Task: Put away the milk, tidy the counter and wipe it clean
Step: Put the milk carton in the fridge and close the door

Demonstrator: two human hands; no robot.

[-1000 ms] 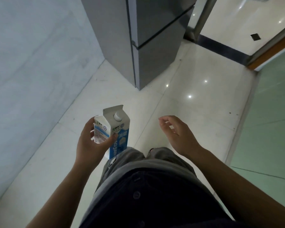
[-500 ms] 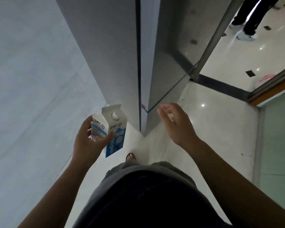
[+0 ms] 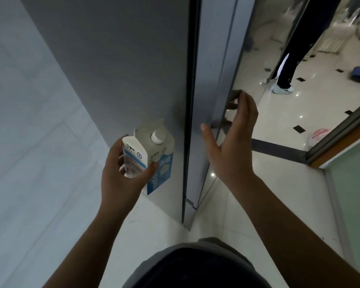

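I was early in the job: the milk carton (image 3: 149,156) was not yet put away, and the wiping was all to come; no counter was in sight. My left hand (image 3: 121,177) was wrapped around the carton, just left of the fridge (image 3: 116,65). The carton stood nearly upright, long axis vertical, its white cap (image 3: 158,136) facing up toward me. My right hand (image 3: 233,146) was spread open and empty at the closed door's (image 3: 214,80) edge.
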